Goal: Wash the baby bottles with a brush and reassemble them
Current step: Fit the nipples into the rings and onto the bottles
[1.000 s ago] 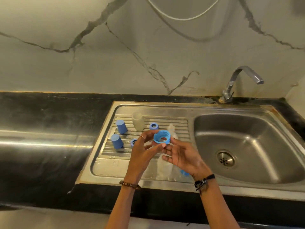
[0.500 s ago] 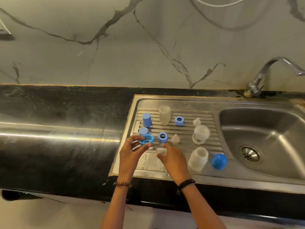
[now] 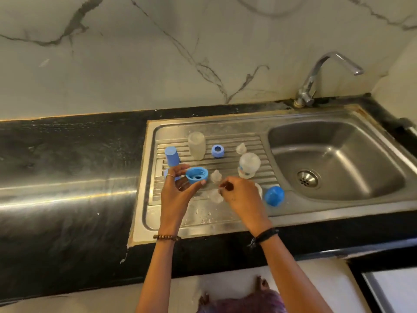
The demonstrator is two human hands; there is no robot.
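Nearest to me, my two forearms reached over the front edge of the sink unit's draining board (image 3: 171,222). My right hand (image 3: 242,201) hovered low above the board's front part, fingers curled down toward a clear teat (image 3: 216,196) lying there; I could not tell whether they had closed on it. My left hand (image 3: 178,193) gripped a blue screw ring (image 3: 196,175) between thumb and fingertips, its open side tilted up toward me, probably so a teat could be seated in it. Just right of my right hand, near the board's front right corner, lay a rounded blue cap (image 3: 274,196). Further in, on the ribbed middle, stood a second clear teat (image 3: 216,176) and a short clear bottle (image 3: 248,164), seemingly set there to drain. Toward the back edge stood a tall clear bottle (image 3: 197,145), neck down it appeared, with another blue ring (image 3: 217,151) and a small teat (image 3: 241,149) to its right, and a blue cup (image 3: 172,156) at the left edge. Beyond, at the back right corner, the tap (image 3: 316,80) arched over the basin (image 3: 334,159).
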